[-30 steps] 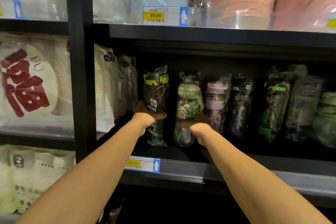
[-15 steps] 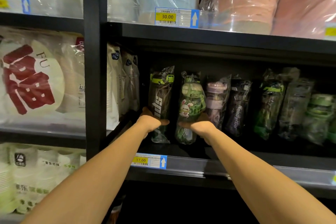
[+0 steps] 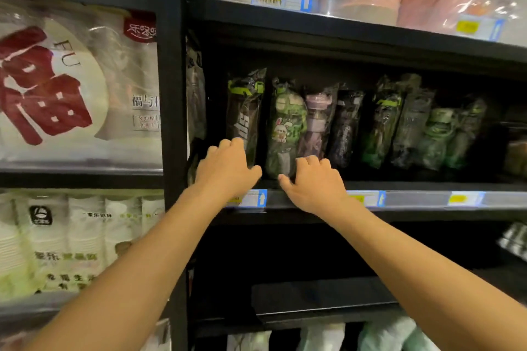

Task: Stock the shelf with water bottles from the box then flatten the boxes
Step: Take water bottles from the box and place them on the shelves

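Left hand (image 3: 228, 171) before plastic-bagged black bottle with lime lid (image 3: 245, 111), left of bagged green rabbit-print bottle (image 3: 286, 128); right hand (image 3: 313, 185) at its base. Both released, fingers loosely curled.

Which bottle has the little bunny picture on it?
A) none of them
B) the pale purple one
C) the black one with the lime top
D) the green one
D: the bunny picture sits on the front of the green bottle, which stands between the black bottle with the lime top and the pale purple bottle.
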`<action>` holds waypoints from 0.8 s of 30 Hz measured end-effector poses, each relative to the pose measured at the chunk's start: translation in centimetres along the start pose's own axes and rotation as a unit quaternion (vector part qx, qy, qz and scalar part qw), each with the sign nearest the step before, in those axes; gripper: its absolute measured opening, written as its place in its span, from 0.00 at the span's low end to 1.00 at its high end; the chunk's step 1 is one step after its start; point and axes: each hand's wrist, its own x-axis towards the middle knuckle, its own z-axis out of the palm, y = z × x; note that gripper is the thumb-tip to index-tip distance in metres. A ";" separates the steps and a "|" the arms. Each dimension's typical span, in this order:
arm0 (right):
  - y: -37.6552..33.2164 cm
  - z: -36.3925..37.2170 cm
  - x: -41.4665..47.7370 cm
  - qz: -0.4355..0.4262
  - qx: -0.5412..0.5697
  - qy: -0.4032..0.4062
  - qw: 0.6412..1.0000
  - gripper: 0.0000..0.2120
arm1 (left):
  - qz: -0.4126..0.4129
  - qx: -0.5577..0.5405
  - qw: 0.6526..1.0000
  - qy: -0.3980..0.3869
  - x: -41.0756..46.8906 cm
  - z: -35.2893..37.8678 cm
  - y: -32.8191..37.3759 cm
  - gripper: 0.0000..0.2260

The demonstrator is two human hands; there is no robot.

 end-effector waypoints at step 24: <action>-6.4 10.6 -30.4 -0.133 0.013 -0.196 0.972 0.30 | -0.185 0.168 0.957 -0.146 -36.0 5.1 -10.9 0.26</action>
